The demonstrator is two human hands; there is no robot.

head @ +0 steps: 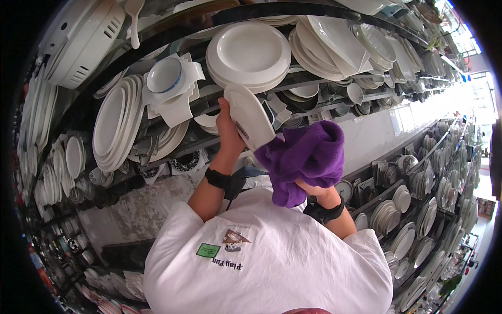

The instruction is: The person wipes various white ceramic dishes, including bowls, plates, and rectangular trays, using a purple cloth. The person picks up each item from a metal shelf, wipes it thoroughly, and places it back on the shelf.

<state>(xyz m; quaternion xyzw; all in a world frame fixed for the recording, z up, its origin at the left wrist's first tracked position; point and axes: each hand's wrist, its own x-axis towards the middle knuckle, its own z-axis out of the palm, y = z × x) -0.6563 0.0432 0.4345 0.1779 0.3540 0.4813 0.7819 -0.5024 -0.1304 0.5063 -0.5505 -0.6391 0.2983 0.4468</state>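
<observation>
My left hand (231, 131) grips a white ceramic plate (251, 114) by its edge, thumb along the near side; the plate is tilted, and a small dark mark shows on its face. A bunched purple cloth (310, 157) is in my right hand (315, 188), whose fingers are mostly hidden by the folds. The cloth meets the plate's lower right edge. Just beyond the held plate, a stack of round white plates (251, 51) lies on the shelf. To the left of that stack, a white bowl with a blue band (164, 75) rests on square white dishes (172, 106).
Oval white plates (113, 121) lean in a stack at the left. Angular white plates (333, 47) overlap at the upper right. The black shelf edge (274, 8) curves above. Across the aisle floor (368, 137), racks hold more plates (386, 216). A white slotted container (88, 47) stands upper left.
</observation>
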